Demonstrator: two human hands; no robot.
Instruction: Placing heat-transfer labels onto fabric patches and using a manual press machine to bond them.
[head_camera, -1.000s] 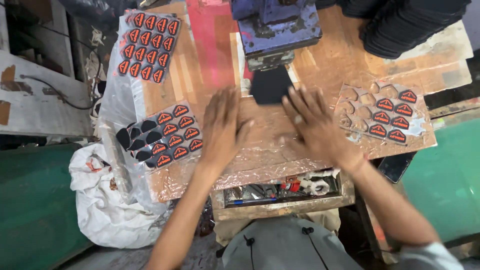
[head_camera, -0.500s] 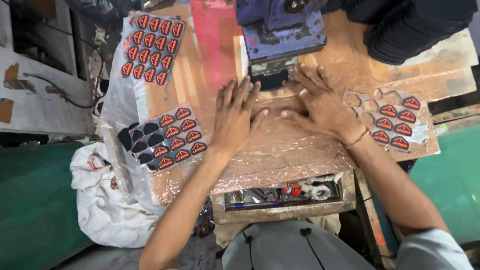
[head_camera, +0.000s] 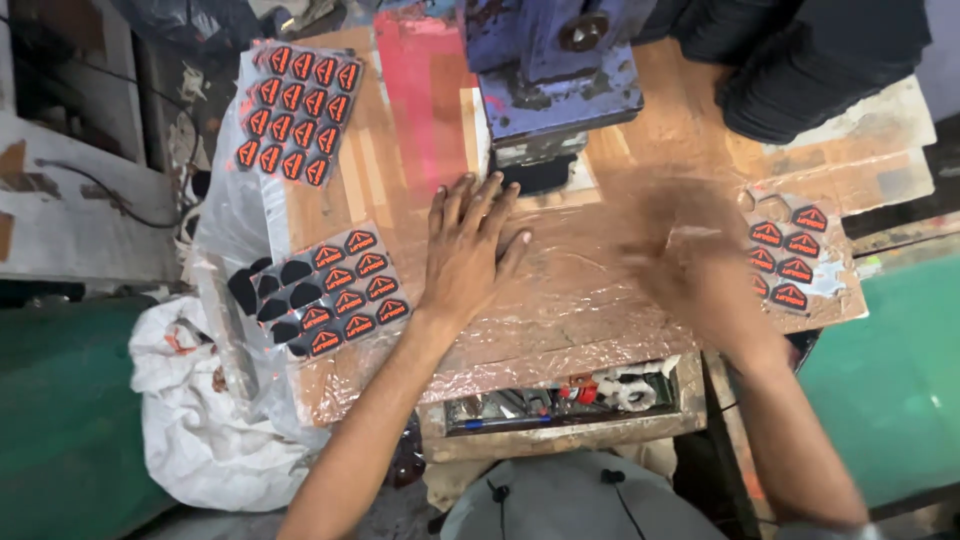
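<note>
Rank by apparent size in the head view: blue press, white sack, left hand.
1. White sack
2. Blue press, partly cut off at the top edge, so unsure against the sack
3. Left hand

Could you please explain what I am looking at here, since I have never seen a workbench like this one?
The picture comes from a camera worn on a person's head, looking straight down at their own two bare hands.

The left hand lies flat, fingers spread, on a worktable wrapped in crinkled clear plastic film. The right hand is blurred by motion, so I cannot tell whether it holds anything.

Above the hands stands a heavy blue metal press head; a small black piece sits under it.

To the left are two sheets of small black patches with orange-red prints, some still plain black. A partly emptied sheet lies on the right. A stack of black pieces sits at the top right, and a white sack is on the floor.
</note>
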